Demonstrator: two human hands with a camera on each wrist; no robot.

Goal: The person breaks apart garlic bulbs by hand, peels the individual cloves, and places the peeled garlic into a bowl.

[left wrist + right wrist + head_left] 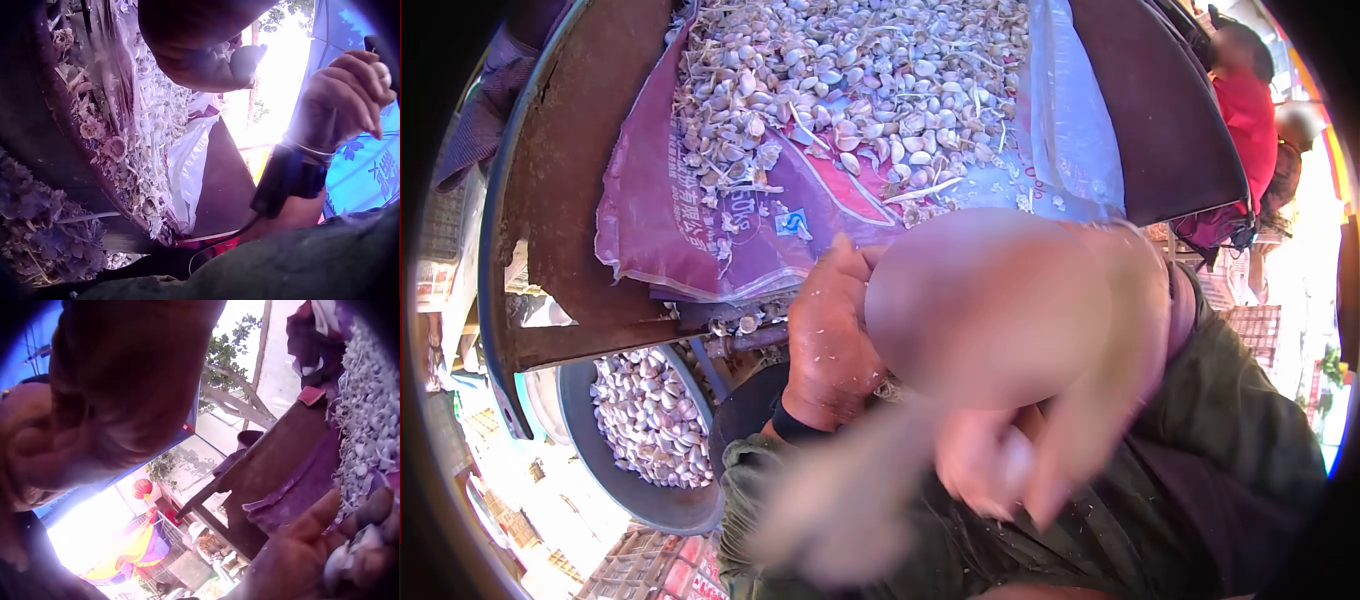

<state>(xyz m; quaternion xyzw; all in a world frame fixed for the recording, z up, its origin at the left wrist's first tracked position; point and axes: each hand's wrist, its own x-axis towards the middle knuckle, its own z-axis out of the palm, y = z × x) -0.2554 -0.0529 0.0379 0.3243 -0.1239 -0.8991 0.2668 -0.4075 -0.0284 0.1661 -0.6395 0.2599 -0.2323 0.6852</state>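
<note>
My left hand (pixel 832 340) is near the front edge of the table, its fingers curled round garlic cloves (pixel 353 553), pale in the right wrist view. In the left wrist view, garlic also shows between that hand's thumb and fingers. Lower and to the right in the head view, my right hand (pixel 968 465) is over the lap, pinching a whitish, rounded garlic clove (pixel 381 74). Motion blurs this hand, and a blurred oval covers part of the view between the two hands. Beyond them, a heap of garlic cloves (pixel 850 70) lies on a purple printed sack (pixel 750 240).
A dark basin (pixel 582 455) of cloves stands below the table at the left. Brown side boards (pixel 1170 120) flank the sack. Dry garlic skins (pixel 53 234) lie in a pile beneath the table edge. People sit at the far right, one in red (pixel 1247 125).
</note>
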